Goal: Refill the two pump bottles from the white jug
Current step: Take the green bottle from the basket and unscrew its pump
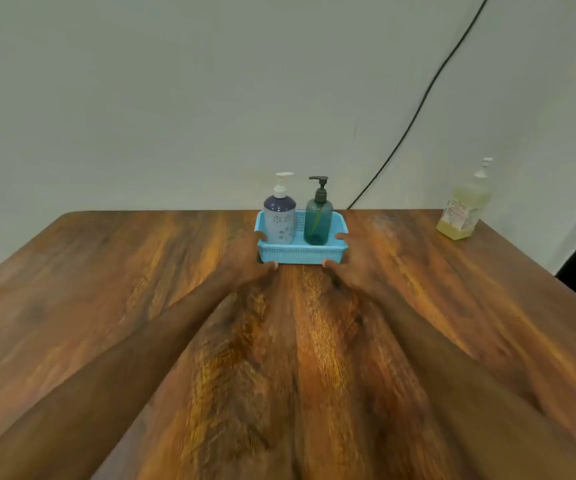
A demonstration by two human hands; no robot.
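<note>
Two pump bottles stand upright in a light blue basket (301, 254) near the table's far edge. The left bottle (279, 218) is white and dark blue with a white pump. The right bottle (318, 218) is translucent green with a dark pump. My left hand (246, 258) grips the basket's left end, thumb on the front wall and a finger over the rim. My right hand (352, 259) grips the right end the same way. A translucent jug (464, 209) of yellowish liquid with a white pump top stands at the far right of the table.
The wooden table (141, 289) meets a pale wall just behind the basket. A black cable (418, 109) runs down the wall to the table's back edge. The table's right edge drops off near the jug.
</note>
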